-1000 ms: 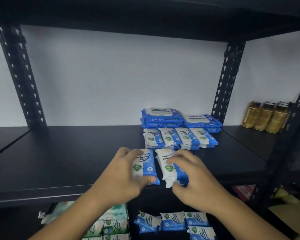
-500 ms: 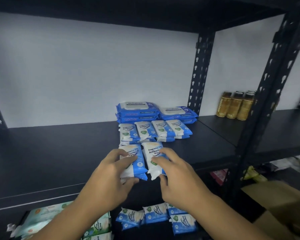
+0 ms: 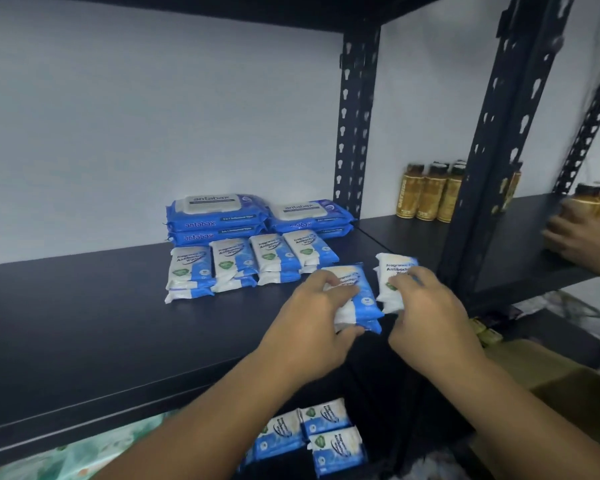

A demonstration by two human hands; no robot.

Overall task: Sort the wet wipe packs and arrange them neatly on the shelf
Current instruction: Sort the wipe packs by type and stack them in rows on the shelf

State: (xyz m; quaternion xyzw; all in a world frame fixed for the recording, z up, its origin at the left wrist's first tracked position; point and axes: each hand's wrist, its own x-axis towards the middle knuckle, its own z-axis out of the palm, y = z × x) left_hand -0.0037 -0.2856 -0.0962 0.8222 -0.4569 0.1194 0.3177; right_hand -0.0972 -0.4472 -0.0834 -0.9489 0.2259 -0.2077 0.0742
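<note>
Two small packs are showing near the shelf's (image 3: 101, 323) front right. I'm seeing the left hand (image 3: 312, 317) gripping one blue-and-white pack (image 3: 361, 299), fingers lying over its top and thumb curling under. The right hand (image 3: 426, 306) is pinching a second pack (image 3: 392, 268) just beside it. Whether either is touching the shelf, I cannot tell. Behind them a row (image 3: 250, 261) of small packs is lying in front of two stacks of big packs (image 3: 219, 216). Gold bottles (image 3: 426, 195) are standing in the next bay, where another hand (image 3: 582, 244) is showing, blurred.
</note>
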